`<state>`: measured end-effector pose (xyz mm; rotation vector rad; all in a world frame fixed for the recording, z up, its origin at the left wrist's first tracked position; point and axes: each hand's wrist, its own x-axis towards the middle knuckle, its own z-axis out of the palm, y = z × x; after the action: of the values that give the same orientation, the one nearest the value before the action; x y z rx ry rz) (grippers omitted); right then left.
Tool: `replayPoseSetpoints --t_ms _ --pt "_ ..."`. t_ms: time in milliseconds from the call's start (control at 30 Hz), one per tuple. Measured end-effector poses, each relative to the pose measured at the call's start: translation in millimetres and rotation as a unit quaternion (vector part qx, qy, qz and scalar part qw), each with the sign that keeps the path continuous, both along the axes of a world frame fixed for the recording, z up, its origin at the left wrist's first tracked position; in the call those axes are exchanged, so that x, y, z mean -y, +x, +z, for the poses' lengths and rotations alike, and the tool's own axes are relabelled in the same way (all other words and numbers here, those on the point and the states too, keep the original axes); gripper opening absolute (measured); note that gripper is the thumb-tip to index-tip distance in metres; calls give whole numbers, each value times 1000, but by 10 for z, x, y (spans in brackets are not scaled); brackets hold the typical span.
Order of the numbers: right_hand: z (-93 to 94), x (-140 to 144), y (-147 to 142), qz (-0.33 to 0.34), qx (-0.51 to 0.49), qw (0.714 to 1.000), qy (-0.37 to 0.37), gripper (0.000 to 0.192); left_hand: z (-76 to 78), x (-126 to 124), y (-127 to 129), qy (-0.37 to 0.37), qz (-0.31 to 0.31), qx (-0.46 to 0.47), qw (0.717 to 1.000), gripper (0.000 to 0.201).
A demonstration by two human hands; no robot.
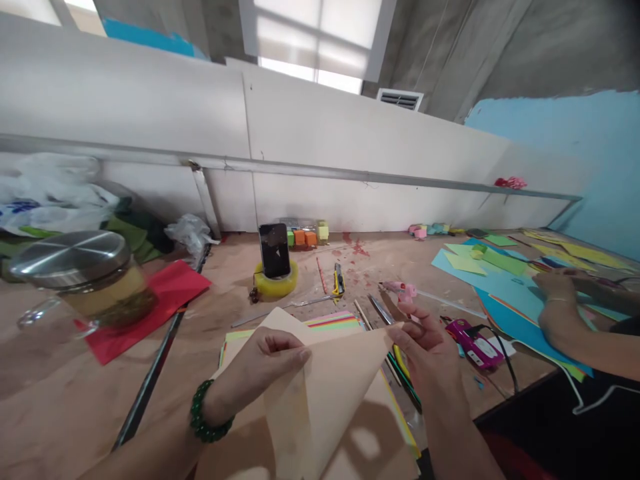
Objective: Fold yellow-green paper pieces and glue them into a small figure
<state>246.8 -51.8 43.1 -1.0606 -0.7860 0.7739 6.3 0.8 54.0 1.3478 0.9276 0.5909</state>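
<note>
Both my hands grip a sheet of pale tan paper (340,387), which is curled over with one edge lifted toward me. Thumb and fingers of my left hand (265,363) pinch it near the upper left; a green bead bracelet (206,413) circles that wrist. My right hand (425,353) pinches the paper's pointed corner. Beneath lies a stack of coloured paper (335,322), partly covered. Just beyond my right hand are scissors (381,309), their blades showing, and a pink glue gun (400,290).
A phone (274,250) leans in a yellow tape roll (277,283) near a yellow utility knife (339,280). On the left, a lidded glass jug (103,293) stands on red paper (177,283). A purple device (475,343) with a cord lies right. Another person's arm (575,333) rests over blue paper (515,313).
</note>
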Motion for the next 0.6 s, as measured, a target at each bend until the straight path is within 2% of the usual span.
replayPoseSetpoints --t_ms 167,400,600 --pt "-20 -2 8 1 1 1000 3 44 0 -4 -6 17 -4 1 1000 36" --pt "13 -10 21 4 33 999 5 47 44 -1 -4 40 5 -44 998 36" --pt "61 4 -6 -10 35 999 9 41 92 4 6 61 -3 -45 997 38"
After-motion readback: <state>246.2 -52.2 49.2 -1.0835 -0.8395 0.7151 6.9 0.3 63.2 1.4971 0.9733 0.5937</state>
